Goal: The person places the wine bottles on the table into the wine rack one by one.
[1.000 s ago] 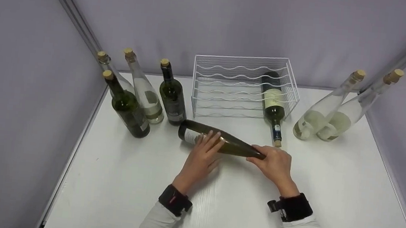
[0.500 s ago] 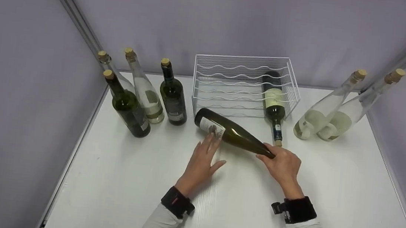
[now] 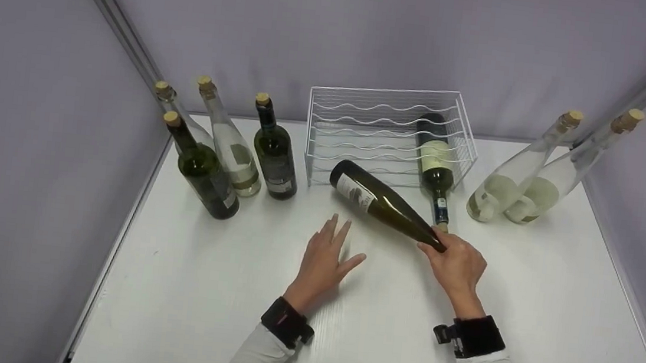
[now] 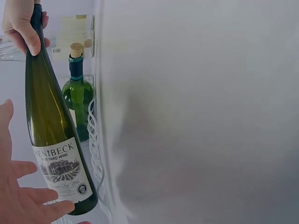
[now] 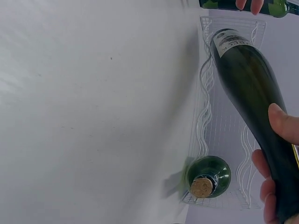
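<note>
Right hand [image 3: 458,266] has its thumb and fingers wrapped round the neck of a green bottle [image 3: 389,205], so that's a proper grip. The bottle's on a slant, neck toward the near right and base toward the far left, right in front of the wire rack [image 3: 385,90]. From up top the base overlaps the rack's near edge, but I can't tell if they're actually touching. Label [image 4: 60,168] says "VINEYARD WINE" with a little drawing of a building under it.

Left hand [image 3: 322,261] isn't holding anything: fingers pretty straight, thumb well out to the side, just on the near side of the bottle and apart from it.

There's a dark bottle [image 3: 436,154] lying at the right end of the rack, corked neck poking out toward the near side, close to the right hand. Standing on the white counter [image 3: 199,300] you've got two dark ones and two clear ones [image 3: 236,155] left of the rack, plus two clear bottles [image 3: 497,186] on the right, all corked.
</note>
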Demonstrator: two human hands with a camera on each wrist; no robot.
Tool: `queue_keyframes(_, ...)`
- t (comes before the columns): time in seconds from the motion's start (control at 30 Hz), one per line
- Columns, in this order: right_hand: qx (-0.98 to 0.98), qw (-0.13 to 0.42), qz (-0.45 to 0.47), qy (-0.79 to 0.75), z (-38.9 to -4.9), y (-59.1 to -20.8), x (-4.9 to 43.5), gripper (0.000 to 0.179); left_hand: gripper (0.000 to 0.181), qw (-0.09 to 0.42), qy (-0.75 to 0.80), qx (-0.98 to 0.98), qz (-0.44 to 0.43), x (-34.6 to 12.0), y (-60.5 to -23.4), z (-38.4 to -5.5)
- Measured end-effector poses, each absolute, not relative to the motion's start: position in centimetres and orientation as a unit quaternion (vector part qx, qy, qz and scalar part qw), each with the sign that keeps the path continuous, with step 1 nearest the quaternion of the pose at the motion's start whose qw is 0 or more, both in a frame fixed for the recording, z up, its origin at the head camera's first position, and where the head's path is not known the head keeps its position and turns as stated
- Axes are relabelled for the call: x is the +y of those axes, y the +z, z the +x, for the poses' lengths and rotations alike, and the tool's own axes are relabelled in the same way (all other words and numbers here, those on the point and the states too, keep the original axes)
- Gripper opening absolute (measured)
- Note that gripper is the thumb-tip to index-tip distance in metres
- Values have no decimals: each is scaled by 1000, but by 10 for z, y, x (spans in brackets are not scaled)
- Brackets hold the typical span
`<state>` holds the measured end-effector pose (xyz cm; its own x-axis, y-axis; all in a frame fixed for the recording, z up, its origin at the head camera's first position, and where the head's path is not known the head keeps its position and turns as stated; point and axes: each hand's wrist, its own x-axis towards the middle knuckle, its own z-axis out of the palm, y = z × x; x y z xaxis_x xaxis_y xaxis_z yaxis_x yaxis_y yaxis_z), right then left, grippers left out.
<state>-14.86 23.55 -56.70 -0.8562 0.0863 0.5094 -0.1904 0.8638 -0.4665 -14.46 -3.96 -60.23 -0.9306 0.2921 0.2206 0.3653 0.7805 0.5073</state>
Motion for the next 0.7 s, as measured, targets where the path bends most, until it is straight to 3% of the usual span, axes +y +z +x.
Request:
queue_keyframes(0.27, -923, 280, -13, 265, -148, -571, 240, 48, 77, 40, -281, -943, -174, -28, -598, -148)
queue_keyframes(0.7, -920, 240, -88, 297, -144, -576, 239, 43, 75, 16, -264, -947, -180, -17, -596, -155)
